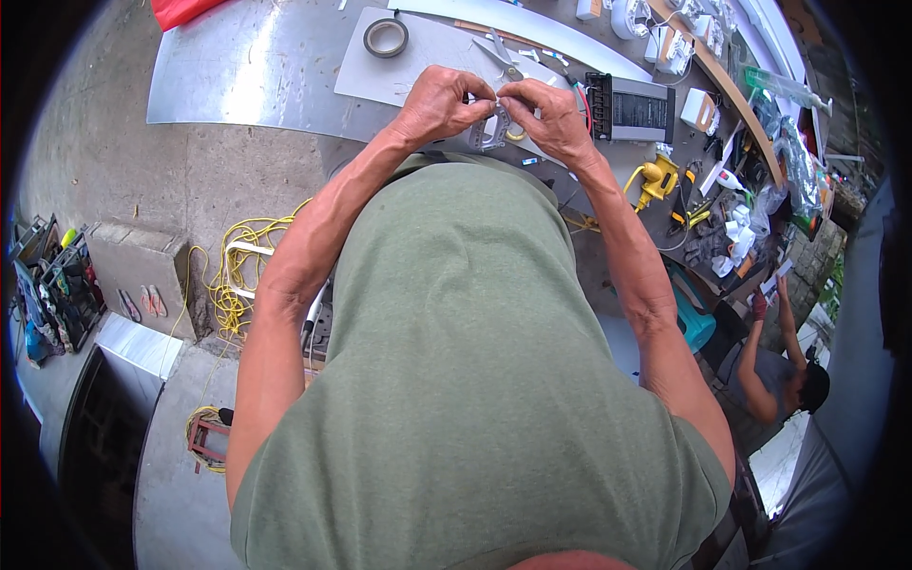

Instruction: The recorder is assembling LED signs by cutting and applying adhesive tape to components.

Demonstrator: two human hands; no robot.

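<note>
My left hand [443,104] and my right hand [553,116] meet over the near edge of the worktable. Thumb and forefinger are pinched on each side, the fingertips almost touching. Whatever lies between them is too small to make out. Just below the fingertips is a small pale piece with openings [488,133]; I cannot tell whether it hangs from the fingers. Under my right hand a small yellow ring [516,136] partly shows. A grey sheet [366,78] lies beyond my left hand, bearing a roll of dark tape [369,40]. What looks like scissors [511,68] lies beyond the fingertips.
Right of my hands sit a black finned electrical box [641,109] and a yellow connector [657,180]. White box-shaped fittings [670,47] and tools crowd the far right. A shiny metal sheet [228,66] extends left. Yellow cord [233,285] coils on the floor. Another person [774,375] works at right.
</note>
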